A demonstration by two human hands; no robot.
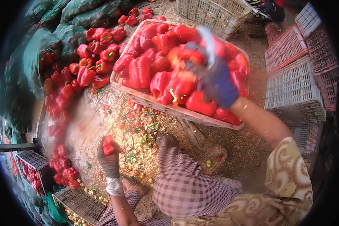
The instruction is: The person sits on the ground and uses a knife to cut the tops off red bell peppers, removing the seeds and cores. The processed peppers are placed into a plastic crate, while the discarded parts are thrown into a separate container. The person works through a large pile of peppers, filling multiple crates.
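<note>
My left hand (108, 163), in a dark glove with a pale band at the wrist, grips a small-looking red bell pepper (108, 146) above the littered floor. Over the heaped plastic crate (175, 113) my right hand (219, 82), in a blue glove, is blurred by motion. A curved knife blade (208, 42) sticks up from that hand, its handle hidden in the fingers. Close against the same fingers is a red pepper (186, 55) with an orange-looking end; whether the hand also holds it is unclear. Red bell peppers (139, 72) fill the crate above its rim.
Loose red peppers (86, 76) spill from green mesh sacks (42, 45) on the left. Seeds and cores (141, 124) cover the floor. Stacked crates (295, 82) stand at right, another crate (212, 17) behind, and an upturned-looking crate (80, 203) lies at lower left.
</note>
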